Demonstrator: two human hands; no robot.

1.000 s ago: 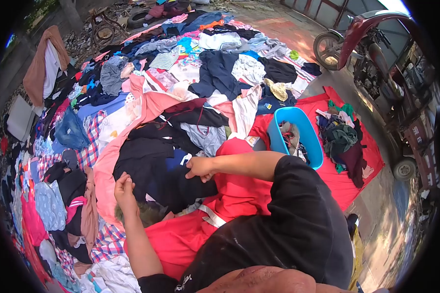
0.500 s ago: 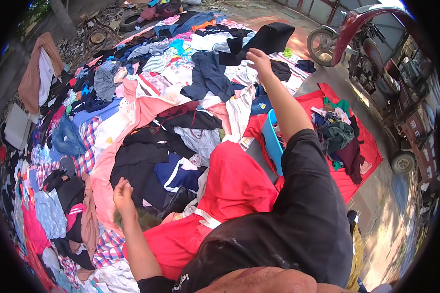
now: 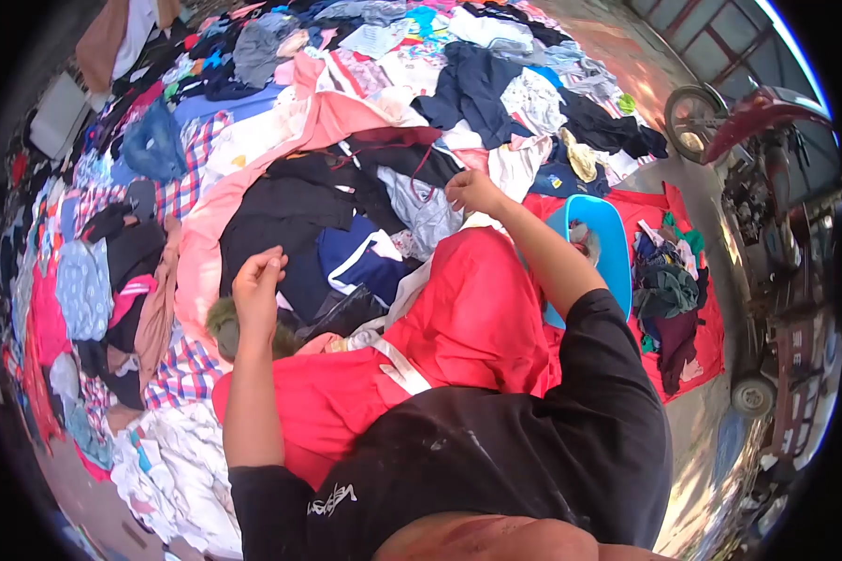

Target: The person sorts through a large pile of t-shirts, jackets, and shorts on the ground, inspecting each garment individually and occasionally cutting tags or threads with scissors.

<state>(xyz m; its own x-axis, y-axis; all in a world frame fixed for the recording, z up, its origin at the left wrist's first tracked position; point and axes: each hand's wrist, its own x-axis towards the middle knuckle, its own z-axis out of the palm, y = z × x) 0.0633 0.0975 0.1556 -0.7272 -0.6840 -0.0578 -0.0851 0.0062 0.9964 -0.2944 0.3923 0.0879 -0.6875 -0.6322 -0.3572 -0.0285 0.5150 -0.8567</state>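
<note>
My left hand (image 3: 258, 282) hangs over the near edge of the clothes pile, its fingers curled toward the thumb with nothing in them. Close to it are a black garment (image 3: 276, 229) and a furry olive-green item (image 3: 223, 327). Above a light grey garment (image 3: 419, 208), my right hand (image 3: 475, 193) has loosely bent, slightly parted fingers and holds nothing. Between the hands lies a navy garment with white trim (image 3: 360, 257). Red fabric (image 3: 477, 313) covers my lap. A bright blue basin (image 3: 613, 234), with a few small items inside, stands beside my right forearm.
Clothes spread widely ahead and left, including a plaid cloth (image 3: 192, 173) and a white heap (image 3: 173, 477). Dark garments (image 3: 608, 126) lie at the far right of the spread. A red sheet (image 3: 711, 323) bears a small pile (image 3: 664, 290). A red motorcycle (image 3: 767, 122) stands farther right.
My right hand has drawn back from its far reach, and the black garment that was in the air beyond it has come down. My view has tilted lower. My left hand remains near the pile.
</note>
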